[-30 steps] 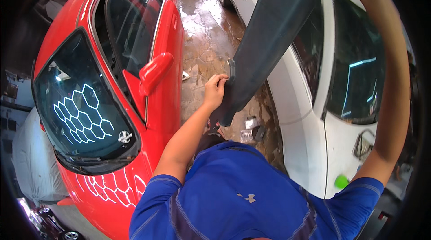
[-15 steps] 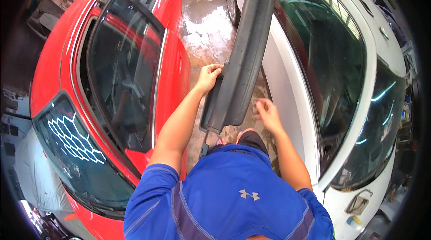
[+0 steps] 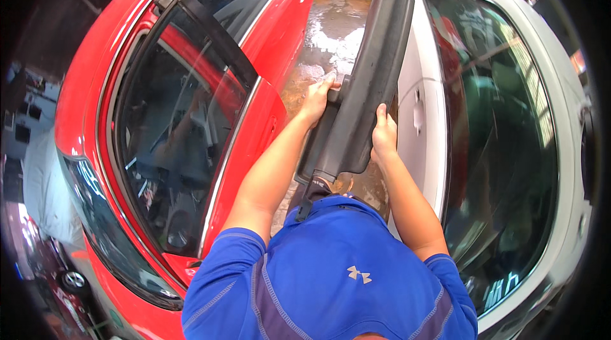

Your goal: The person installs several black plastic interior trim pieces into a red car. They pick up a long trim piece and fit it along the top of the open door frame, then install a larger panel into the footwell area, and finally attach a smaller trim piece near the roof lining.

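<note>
The red car [image 3: 289,34], its door ajar, stands left of the left hand [image 3: 316,101], whose fingers grip the left edge of the long black moulded trim panel [image 3: 366,85]. The panel lies lengthwise between the cars, above the wet floor [image 3: 337,41]. Along its right edge rests the right hand [image 3: 384,135]; its fingers are partly hidden, so I cannot tell whether they grip. Best keep it level, clear of the white car [image 3: 420,162].

This looks like a car workshop: a red car [image 3: 264,120] and a white car [image 3: 496,149] flank a wet floor [image 3: 337,15], a loose black panel [image 3: 359,98] between them.
</note>
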